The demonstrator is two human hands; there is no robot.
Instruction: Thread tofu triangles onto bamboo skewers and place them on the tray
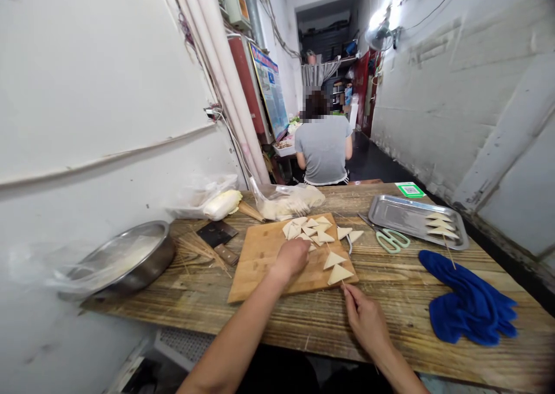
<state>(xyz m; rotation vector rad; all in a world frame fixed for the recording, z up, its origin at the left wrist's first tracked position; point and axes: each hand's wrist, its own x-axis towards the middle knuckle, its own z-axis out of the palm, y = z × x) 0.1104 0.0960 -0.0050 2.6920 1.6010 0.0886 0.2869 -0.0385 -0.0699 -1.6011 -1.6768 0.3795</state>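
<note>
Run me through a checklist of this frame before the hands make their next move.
1. Skewer held: ok, the right hand pinches the skewer below two pale triangles.
2. Triangle in the left hand: cannot tell, the fingers reach the pile but their grip is hidden.
3. Every loose triangle on the cutting board: not ok, one lies beyond its right edge.
4. Scissors away from both hands: ok, between board and tray.
5. Space on the metal tray: ok, the triangles there sit at its right end.
</note>
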